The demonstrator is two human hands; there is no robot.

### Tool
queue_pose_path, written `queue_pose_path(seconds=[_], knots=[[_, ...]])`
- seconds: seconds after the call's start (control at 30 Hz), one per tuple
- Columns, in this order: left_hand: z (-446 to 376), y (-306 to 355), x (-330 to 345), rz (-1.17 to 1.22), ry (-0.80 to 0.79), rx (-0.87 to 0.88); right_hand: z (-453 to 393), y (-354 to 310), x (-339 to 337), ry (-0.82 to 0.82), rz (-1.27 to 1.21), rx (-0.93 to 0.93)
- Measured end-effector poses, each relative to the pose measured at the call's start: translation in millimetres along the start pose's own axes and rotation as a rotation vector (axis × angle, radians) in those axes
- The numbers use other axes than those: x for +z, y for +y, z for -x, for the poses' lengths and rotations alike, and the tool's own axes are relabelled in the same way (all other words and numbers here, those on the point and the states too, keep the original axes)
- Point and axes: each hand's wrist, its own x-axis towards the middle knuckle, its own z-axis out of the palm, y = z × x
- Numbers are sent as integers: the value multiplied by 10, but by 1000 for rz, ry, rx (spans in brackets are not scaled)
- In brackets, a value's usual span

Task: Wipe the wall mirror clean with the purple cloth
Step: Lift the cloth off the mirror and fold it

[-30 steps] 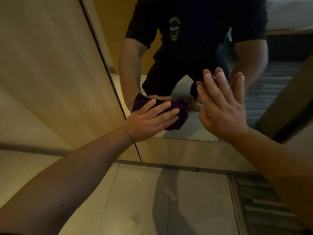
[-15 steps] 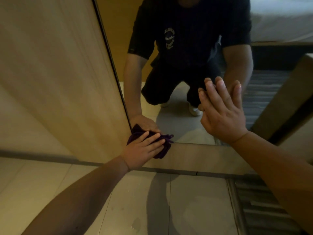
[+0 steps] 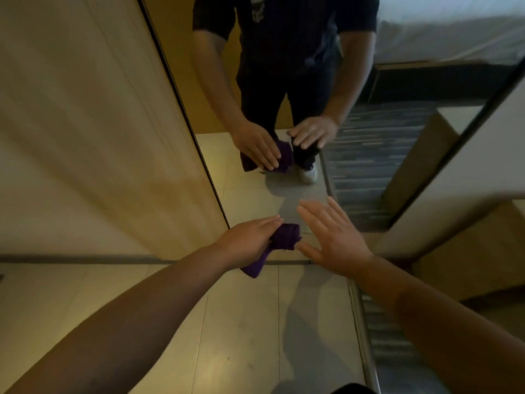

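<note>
The wall mirror fills the upper middle of the view and runs down to the floor. My left hand grips the bunched purple cloth near the mirror's bottom left corner, and a tail of the cloth hangs below the hand. My right hand is spread flat with fingers apart, just right of the cloth, near the lower glass. Whether either hand touches the glass I cannot tell. The mirror reflects both hands, the cloth and the person's dark clothes.
A pale wood-look wall panel stands left of the mirror's dark edge. Light floor tiles lie below, with a metal strip and striped carpet on the right. A wooden panel juts out at right.
Both hands have dropped from mid-mirror to the bottom edge. The left hand slid the cloth down and it now hangs partly loose. The view tilted further down.
</note>
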Motion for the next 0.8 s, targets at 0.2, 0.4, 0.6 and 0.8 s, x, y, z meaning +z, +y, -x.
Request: queue_pose_path(seconds=[0.2,0.4,0.6,0.8], knots=[[384,1006,-1469,195,-198,-31,-85,-463,-1672,-129,-244,86],[728,1942,-2575,142,-356,119,-21,-758,-3335,-265,-239,363],[855,2628,-2757,27,-375,312,519,-729,-4344,-446,-229,706],[541,3399,-2432,69,-307,513,1452,-449,-4704,-548,-210,923]])
